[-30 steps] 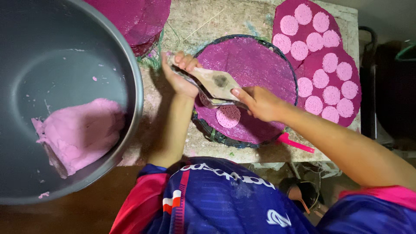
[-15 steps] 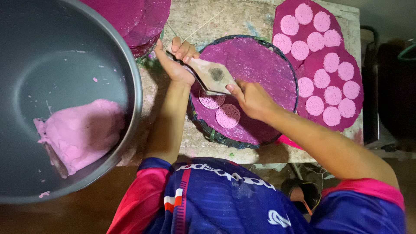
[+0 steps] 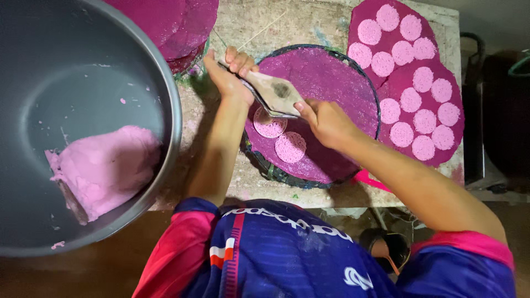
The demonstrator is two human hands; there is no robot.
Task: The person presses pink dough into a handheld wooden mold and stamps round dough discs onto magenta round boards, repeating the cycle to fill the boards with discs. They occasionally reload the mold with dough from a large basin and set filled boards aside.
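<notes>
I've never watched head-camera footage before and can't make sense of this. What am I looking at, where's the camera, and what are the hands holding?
The camera sits on the person's head and looks straight down, so you see their blue and pink shirt at the bottom and both arms reaching away. No machine is involved, only bare hands. The left hand and the right hand grip opposite ends of a flat hinged press over a round woven tray lined with a purple sheet. Two small pink discs lie on that sheet, just under the press. To the right, a purple mat carries many more such discs. On the left stands a large grey bowl holding a lump of pink dough.
</notes>
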